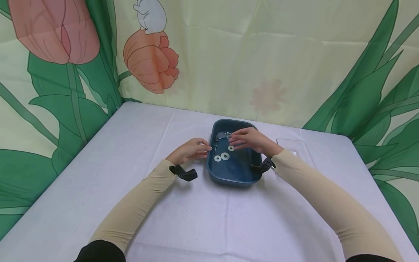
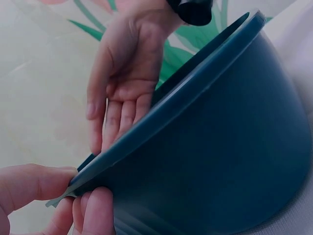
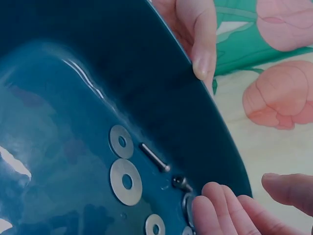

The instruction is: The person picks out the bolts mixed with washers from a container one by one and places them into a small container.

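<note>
A dark blue plastic basin [image 1: 235, 181] sits on the white table, holding flat metal washers [image 3: 126, 181] and small bolts. My left hand [image 1: 191, 150] pinches the basin's left rim, thumb on top and fingers beneath, as the left wrist view shows. Over the far part of the basin, my right hand [image 1: 250, 140] has its fingers extended and the thumb apart, nothing visible in it. Those fingertips hang near a round grey disc [image 1: 221, 135] and a small washer [image 1: 231, 148]. A silver bolt [image 3: 155, 157] and a darker bolt [image 3: 180, 182] lie along the basin's left wall.
Right of the basin, partly behind the right forearm, lies a flat clear plastic piece [image 1: 302, 146]. A white cloth [image 1: 183, 225] covers the table. Behind the table hangs a curtain [image 1: 222, 65] printed with flowers and leaves. Both wrists wear black straps [image 1: 183, 172].
</note>
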### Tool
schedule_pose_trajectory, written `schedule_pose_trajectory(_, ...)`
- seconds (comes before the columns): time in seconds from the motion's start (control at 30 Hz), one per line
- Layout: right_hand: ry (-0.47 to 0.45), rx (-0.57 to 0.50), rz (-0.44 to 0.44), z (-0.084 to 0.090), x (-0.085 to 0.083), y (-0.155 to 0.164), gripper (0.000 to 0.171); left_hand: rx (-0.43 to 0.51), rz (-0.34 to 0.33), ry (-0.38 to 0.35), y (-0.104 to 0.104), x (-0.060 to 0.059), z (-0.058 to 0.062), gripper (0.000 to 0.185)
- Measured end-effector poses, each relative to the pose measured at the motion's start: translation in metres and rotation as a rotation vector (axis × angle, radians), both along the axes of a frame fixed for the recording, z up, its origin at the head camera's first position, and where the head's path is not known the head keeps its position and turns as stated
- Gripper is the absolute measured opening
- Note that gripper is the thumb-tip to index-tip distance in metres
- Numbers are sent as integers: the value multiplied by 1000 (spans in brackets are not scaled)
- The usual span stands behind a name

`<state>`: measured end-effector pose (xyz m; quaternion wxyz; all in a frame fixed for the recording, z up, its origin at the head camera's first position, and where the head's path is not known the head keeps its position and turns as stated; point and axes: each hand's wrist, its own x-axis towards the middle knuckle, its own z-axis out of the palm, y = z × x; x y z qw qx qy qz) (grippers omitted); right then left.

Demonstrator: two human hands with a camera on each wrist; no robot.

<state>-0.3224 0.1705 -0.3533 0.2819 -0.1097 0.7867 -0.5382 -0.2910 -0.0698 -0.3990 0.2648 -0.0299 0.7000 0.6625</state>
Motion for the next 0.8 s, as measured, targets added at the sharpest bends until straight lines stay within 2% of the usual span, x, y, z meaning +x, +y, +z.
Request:
schedule_pose_trajectory(0.37, -38, -7, 16, -13, -4, -13, 41, 39, -4, -1, -1, 0, -2, 13)
schedule_pose_trajectory(0.8, -104, 7, 44, -20, -7, -24, 39, 6, 0, -19, 0, 1, 2, 14)
